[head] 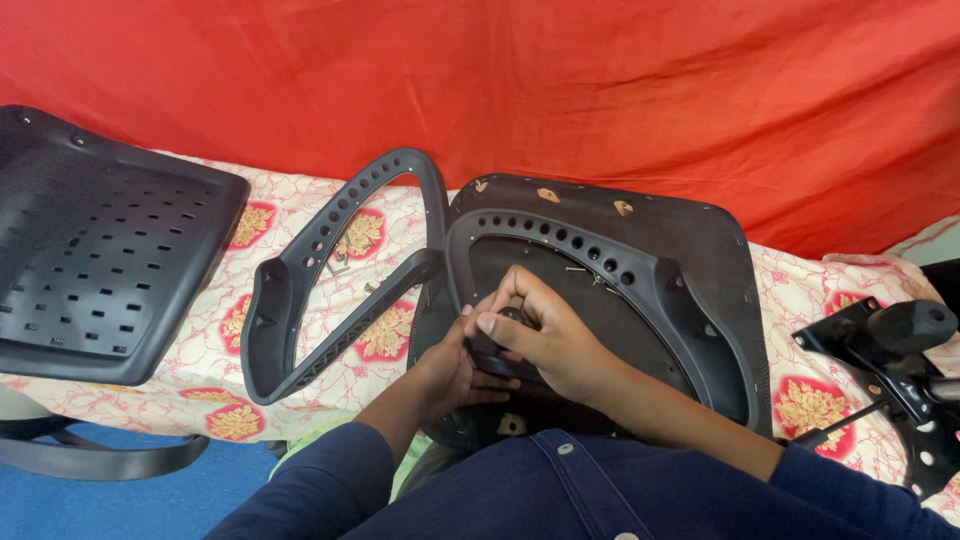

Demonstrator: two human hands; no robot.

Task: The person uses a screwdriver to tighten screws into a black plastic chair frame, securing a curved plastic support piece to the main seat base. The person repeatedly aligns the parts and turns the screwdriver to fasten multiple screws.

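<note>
Two loose chair parts lie at the left of the cloth-covered table (300,215): a perforated black backrest shell (100,250) at the far edge, then a detached black armrest loop (330,270) resting flat on the floral cloth, with a few small screws (338,265) inside its opening. Just right of it, an upturned seat pan (690,230) carries a second armrest (640,285) along its underside. Over the seat pan's near edge the left hand (450,370) cups from below, while the right hand (545,340) has its fingers closed around a small black knob-like handle (512,318). At the far right sits a black chair tilt mechanism (890,350).
</note>
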